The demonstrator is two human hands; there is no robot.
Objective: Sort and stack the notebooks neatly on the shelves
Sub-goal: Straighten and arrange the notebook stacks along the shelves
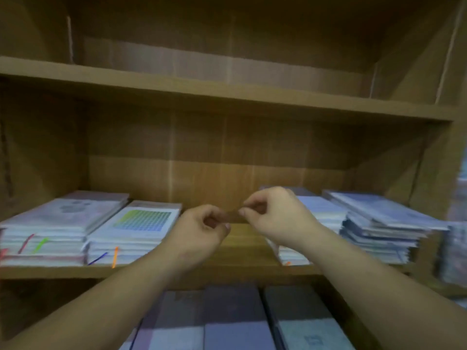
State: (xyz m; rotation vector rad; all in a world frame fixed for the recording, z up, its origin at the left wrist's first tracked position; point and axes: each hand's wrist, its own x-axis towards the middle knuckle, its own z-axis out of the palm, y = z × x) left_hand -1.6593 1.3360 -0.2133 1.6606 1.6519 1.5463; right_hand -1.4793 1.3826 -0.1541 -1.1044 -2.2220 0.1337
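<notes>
Right now your left hand [202, 228] and right hand [275, 215] hover almost touching in front of a bare stretch of the middle shelf [245, 239]. Both have fingers curled in, thumb against forefinger. Whether anything is pinched between them is lost in blur, so you cannot tell.

Four stacks of notebooks lie on that board. On the left, the pale stack [63, 218] and the grid-cover stack [141, 226] sit side by side, front edges near the lip. On the right, the white stack [319, 209] sits behind your right hand, and the blue stack [384, 221] beside it has splayed, uneven edges. The upper shelf [227, 96] leaves tall room above the stacks. Dark notebooks [232, 322] lie below your forearms.
</notes>
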